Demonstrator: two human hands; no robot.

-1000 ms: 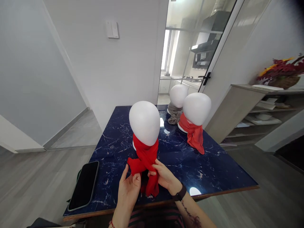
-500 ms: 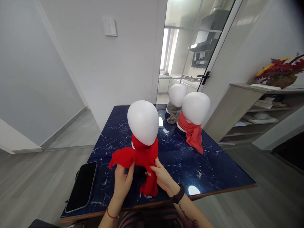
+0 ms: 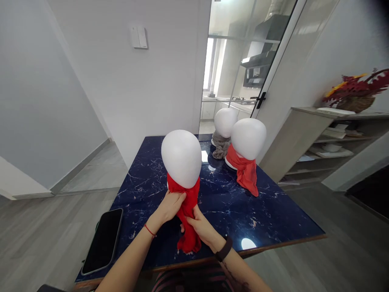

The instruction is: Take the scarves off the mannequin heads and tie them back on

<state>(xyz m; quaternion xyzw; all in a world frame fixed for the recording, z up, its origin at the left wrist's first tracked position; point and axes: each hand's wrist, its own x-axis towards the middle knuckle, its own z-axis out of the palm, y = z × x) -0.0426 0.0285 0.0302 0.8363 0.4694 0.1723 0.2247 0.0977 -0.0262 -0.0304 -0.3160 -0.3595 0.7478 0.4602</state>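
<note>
A white mannequin head [image 3: 181, 158] stands upright on the table in front of me, with a red scarf [image 3: 192, 198] wound around its neck. My left hand [image 3: 171, 205] is at the front of the neck, its fingers closed on the scarf just under the head; the fingertips are partly hidden in the cloth. Lower down, my right hand [image 3: 202, 227] grips the hanging part of the scarf between thumb and fingers. The scarf's end drapes toward the table's near edge.
Farther back on the right stand a mannequin head with a coral scarf [image 3: 246, 172] and one with a grey-brown scarf [image 3: 221, 146]. A phone [image 3: 103, 241] lies at the left edge of the dark blue marbled table [image 3: 234, 223]. Behind are a glass door [image 3: 234, 61] and a shelf unit [image 3: 319, 138].
My left hand has moved up and right to the neck, and the scarf end that spread out to the left is now gathered at the front. My right hand has barely moved.
</note>
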